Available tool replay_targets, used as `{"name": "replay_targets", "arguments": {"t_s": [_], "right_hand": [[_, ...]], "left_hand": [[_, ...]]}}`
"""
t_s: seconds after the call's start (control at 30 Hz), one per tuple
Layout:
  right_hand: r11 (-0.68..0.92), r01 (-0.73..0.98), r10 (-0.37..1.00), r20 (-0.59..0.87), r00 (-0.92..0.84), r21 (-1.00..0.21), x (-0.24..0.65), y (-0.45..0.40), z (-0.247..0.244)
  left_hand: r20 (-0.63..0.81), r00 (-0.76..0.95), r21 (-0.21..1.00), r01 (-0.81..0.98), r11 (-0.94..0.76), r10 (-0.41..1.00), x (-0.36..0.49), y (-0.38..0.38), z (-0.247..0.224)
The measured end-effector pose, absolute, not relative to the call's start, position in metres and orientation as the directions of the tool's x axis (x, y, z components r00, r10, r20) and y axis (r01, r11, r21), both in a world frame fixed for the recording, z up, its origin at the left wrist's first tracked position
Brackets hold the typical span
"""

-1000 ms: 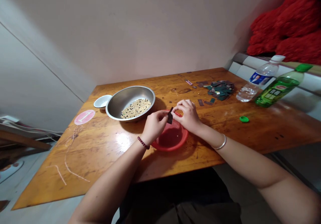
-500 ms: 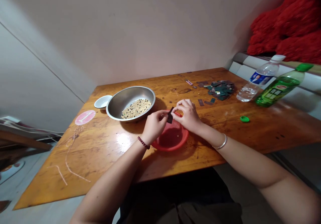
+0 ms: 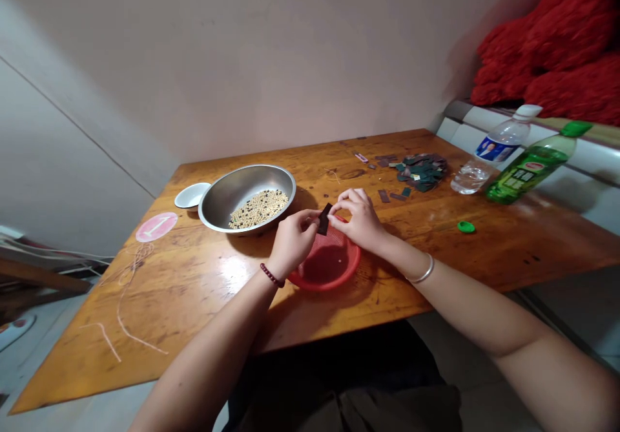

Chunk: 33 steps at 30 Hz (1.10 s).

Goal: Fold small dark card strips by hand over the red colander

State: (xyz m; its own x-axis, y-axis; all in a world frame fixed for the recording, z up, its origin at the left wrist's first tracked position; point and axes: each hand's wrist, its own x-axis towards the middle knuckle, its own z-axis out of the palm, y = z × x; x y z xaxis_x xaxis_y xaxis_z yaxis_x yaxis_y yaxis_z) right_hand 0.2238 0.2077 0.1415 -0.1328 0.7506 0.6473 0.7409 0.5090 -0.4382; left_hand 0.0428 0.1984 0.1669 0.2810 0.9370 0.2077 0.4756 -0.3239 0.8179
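Note:
Between my two hands is a small dark brown rectangular piece (image 3: 324, 219), thin and flat, held above a red plastic basket (image 3: 323, 286). My left hand (image 3: 293, 238) pinches its left side with thumb and fingers. On its right edge the fingertips of my right hand (image 3: 357, 217) are closed. The basket stands near the table's front edge, and one pale bead-like speck shows inside it. Left of the basket sits a steel bowl (image 3: 216, 201) with many pale and dark beans or beads (image 3: 259, 210) at the bottom.
A white bowl (image 3: 190, 195), a pink disc marked 1 (image 3: 157, 226) and loose string (image 3: 126, 296) lie on the left. To the right are a pile of dark green and brown pieces (image 3: 422, 172), a clear bottle (image 3: 494, 151), a green bottle (image 3: 535, 166) and a green cap (image 3: 465, 226).
The whole view has shifted slightly. Both hands still grip the brown piece over the basket, and it appears a little more openly between the fingers.

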Motion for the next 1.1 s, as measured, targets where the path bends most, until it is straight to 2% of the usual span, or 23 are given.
{"name": "replay_targets", "arguments": {"t_s": [0.1,0.27,0.5,0.6,0.73,1.1], "right_hand": [[0.533,0.739,0.749,0.637,-0.184,-0.413,0.2217,0.2057,0.1407],[0.494,0.764,0.742,0.659,-0.121,-0.416,0.2234,0.2070,0.1406],[0.529,0.762,0.730,0.658,-0.184,-0.373,0.2227,0.2052,0.1419],[0.523,0.754,0.736,0.657,-0.164,-0.397,0.2217,0.2038,0.1428],[0.560,0.732,0.738,0.636,-0.227,-0.388,0.2200,0.2021,0.1425],[0.528,0.751,0.745,0.641,-0.185,-0.397,0.2193,0.2013,0.1421]], "left_hand": [[0.190,0.272,0.832,0.466,-0.302,0.943,0.0426,0.2006,0.1651],[0.188,0.275,0.859,0.420,-0.294,0.943,0.0423,0.2030,0.1602],[0.125,0.264,0.899,0.377,-0.222,0.956,0.0439,0.2023,0.1598],[0.132,0.268,0.904,0.362,-0.227,0.954,0.0446,0.2020,0.1599],[0.149,0.273,0.902,0.357,-0.244,0.950,0.0445,0.2022,0.1584],[0.172,0.264,0.910,0.326,-0.256,0.949,0.0434,0.2034,0.1616]]}}
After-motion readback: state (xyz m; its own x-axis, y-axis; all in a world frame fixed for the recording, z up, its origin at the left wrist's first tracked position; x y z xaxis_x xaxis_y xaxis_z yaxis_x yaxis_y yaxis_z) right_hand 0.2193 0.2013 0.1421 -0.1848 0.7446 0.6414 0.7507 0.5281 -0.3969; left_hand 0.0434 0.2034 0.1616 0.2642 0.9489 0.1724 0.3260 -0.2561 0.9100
